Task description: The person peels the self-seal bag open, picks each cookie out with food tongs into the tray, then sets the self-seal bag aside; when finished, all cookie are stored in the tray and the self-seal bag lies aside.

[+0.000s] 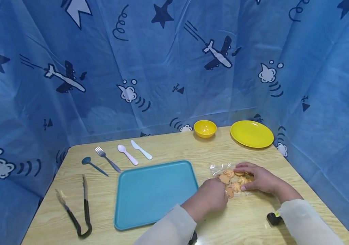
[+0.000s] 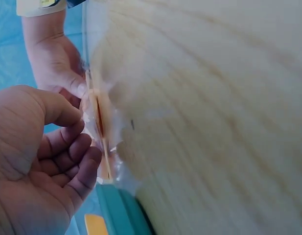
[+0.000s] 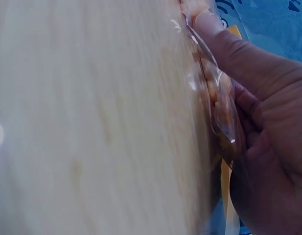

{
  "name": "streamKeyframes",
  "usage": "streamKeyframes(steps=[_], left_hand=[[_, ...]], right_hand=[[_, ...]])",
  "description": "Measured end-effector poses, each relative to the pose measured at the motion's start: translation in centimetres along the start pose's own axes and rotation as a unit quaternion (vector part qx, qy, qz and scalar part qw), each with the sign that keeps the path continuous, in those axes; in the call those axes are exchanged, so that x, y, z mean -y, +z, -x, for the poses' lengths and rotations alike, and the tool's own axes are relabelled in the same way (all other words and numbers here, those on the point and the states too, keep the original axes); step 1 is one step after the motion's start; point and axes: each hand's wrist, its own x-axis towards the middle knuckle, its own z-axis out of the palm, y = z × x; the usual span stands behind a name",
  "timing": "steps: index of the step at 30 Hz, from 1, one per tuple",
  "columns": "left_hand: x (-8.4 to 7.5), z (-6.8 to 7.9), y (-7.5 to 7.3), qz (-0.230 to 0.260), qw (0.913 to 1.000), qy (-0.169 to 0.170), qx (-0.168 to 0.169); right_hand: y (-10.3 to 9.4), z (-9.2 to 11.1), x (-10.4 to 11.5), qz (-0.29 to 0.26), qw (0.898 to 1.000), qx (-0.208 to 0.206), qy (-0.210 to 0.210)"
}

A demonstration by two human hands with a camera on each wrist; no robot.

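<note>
A clear plastic bag of cookies [image 1: 236, 186] lies on the right part of the table, with several round and swirled cookies showing through it. My left hand [image 1: 212, 195] pinches the bag's left edge between thumb and curled fingers. In the left wrist view, that left hand [image 2: 48, 152] is close beside the bag [image 2: 103, 122]. On the opposite side, my right hand [image 1: 261, 178] grips the bag, thumb on the near side and fingers over the far part. The right wrist view has the right thumb pressed on the plastic [image 3: 217, 83].
Left of the bag lies a teal tray [image 1: 156, 195]. Further left are tongs [image 1: 80, 211], a dark spoon [image 1: 94, 165], a fork [image 1: 108, 159], a pale spoon [image 1: 127, 154] and a pale knife [image 1: 141, 149]. A yellow bowl [image 1: 205, 129] and yellow plate [image 1: 252, 134] stand behind.
</note>
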Motion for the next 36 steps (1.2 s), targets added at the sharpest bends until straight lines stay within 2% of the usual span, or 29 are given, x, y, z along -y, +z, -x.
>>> streamKeyframes(steps=[4, 8, 11, 17, 23, 30, 34, 36], left_hand=[[0.7, 0.6, -0.5, 0.061, 0.9980, -0.014, -0.010], [1.4, 1.0, -1.0, 0.107, 0.9941, -0.009, -0.019], [1.7, 1.2, -1.3, 0.125, 0.9920, -0.005, -0.020], [1.6, 1.1, -1.2, 0.139, 0.9898, -0.030, 0.004], [1.2, -0.1, -1.5, 0.126, 0.9901, -0.059, 0.022], [0.7, -2.8, -1.4, 0.095, 0.9890, -0.113, 0.010], [0.6, -3.7, -1.3, 0.120, 0.9827, -0.138, 0.027], [0.7, -3.9, -1.3, 0.144, 0.9768, -0.155, 0.036]], right_hand=[[0.0, 0.0, 0.1, 0.001, 1.000, 0.000, -0.002], [-0.2, 0.0, 0.0, -0.003, 1.000, 0.000, 0.005], [-0.3, -0.1, -0.2, -0.008, 1.000, 0.003, 0.014], [-0.3, 0.0, -0.5, -0.014, 1.000, 0.005, 0.021], [-0.1, -0.2, -0.3, -0.013, 1.000, 0.005, 0.018], [-0.1, -0.1, -0.3, -0.015, 1.000, 0.001, 0.006], [-0.2, 0.0, -0.4, -0.018, 1.000, 0.001, -0.001], [-0.3, 0.1, -0.5, -0.018, 1.000, 0.000, 0.001]])
